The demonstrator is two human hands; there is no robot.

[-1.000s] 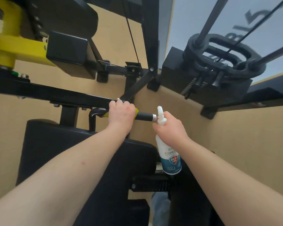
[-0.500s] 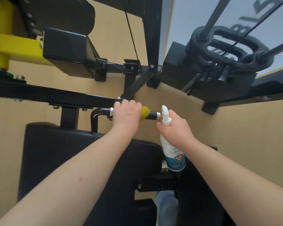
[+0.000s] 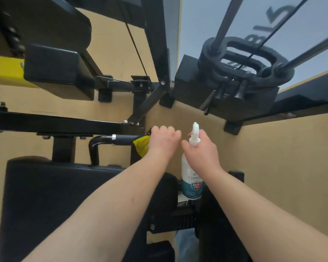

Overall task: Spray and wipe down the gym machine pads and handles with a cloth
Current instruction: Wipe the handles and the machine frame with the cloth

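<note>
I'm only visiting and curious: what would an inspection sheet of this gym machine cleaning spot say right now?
Surface: black pad, lying below the handle; no marks can be made out.
Job's things: yellow cloth on the black handle; white spray bottle.
Clutter: nothing seen.
Hands: left hand grips the cloth at the handle's end; right hand holds the spray bottle by its neck.
Cables: one thin black cable beside the upright frame, clear of both hands.
Surroundings: weight stack on guide rods; tan floor.
</note>
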